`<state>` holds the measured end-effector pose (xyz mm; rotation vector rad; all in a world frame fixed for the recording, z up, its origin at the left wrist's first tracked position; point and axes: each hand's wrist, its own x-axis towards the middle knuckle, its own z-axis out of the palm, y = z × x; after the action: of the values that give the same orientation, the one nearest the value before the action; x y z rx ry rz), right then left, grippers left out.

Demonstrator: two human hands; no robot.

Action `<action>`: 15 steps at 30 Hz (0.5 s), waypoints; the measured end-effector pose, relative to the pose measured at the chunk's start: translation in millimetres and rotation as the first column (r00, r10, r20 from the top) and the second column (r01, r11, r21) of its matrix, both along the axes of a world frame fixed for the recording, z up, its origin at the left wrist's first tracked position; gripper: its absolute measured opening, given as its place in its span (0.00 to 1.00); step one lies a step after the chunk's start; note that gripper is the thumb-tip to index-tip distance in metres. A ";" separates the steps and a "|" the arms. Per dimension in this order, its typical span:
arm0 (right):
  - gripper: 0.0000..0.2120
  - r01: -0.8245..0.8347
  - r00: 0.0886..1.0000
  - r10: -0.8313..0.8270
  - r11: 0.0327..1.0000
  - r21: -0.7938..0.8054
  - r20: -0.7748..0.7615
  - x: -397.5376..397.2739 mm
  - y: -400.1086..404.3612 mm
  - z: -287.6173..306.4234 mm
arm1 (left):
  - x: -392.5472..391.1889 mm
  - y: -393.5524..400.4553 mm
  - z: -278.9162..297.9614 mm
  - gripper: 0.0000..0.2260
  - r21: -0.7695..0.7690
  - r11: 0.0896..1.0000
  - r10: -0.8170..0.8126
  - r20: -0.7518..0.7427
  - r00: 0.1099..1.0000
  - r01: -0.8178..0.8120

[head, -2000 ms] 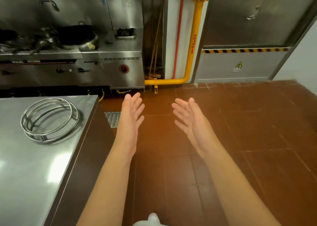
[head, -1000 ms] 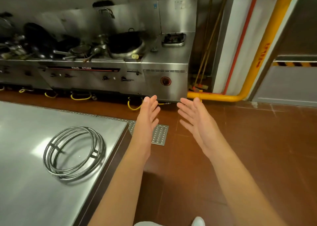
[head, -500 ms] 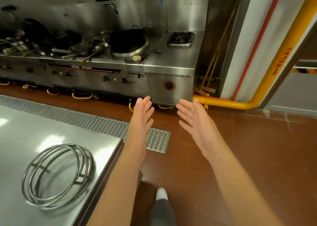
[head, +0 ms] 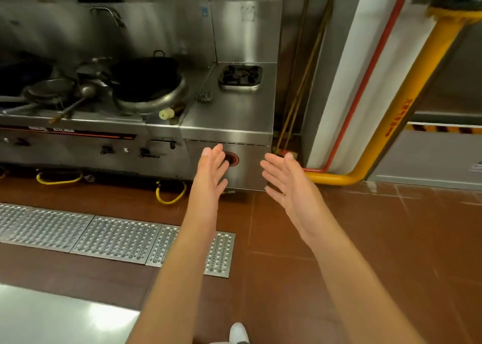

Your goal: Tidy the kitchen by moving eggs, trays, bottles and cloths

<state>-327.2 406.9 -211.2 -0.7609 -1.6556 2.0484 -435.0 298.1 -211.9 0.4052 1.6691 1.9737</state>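
My left hand (head: 210, 180) and my right hand (head: 289, 184) are held out in front of me, palms facing each other, fingers straight, holding nothing. They hover over the brown tiled floor in front of the right end of the steel stove range (head: 229, 124). No eggs, trays, bottles or cloths show in this view.
A black wok (head: 146, 82) and ladles sit on the range at left. A small burner (head: 240, 77) is at its right end. Broom handles (head: 300, 82) lean beside it. A yellow pipe (head: 401, 114) runs down the wall. A floor drain grate (head: 112, 239) crosses ahead. A steel table corner (head: 52, 317) is lower left.
The view has moved forward toward the range. The steel table slid down and left, and the wire rings on it left the frame. Both hands kept their open, facing pose.
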 end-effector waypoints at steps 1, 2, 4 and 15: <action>0.27 0.008 1.000 -0.008 1.000 0.009 0.002 -11.6 5.8 -0.2 | -12.5 8.2 0.9 0.26 0.002 1.000 -0.013 -0.008 1.000 0.013; 0.27 0.014 1.000 -0.014 1.000 0.015 0.005 -22.2 11.1 -0.4 | -23.8 15.4 1.5 0.26 0.001 1.000 -0.021 -0.012 1.000 0.021; 0.27 0.016 1.000 -0.016 1.000 0.008 0.010 -40.2 22.3 -0.4 | -44.2 27.6 1.7 0.26 -0.006 0.999 -0.032 -0.010 0.999 0.032; 0.27 -0.116 0.993 0.117 0.992 -0.047 0.015 -159.4 86.8 -15.8 | -146.0 73.1 -12.9 0.26 -0.054 0.995 0.084 0.063 0.994 -0.081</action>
<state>-486.6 493.7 -227.0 -0.7149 -1.7051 2.1728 -581.0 371.2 -224.9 0.2544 1.7164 1.9767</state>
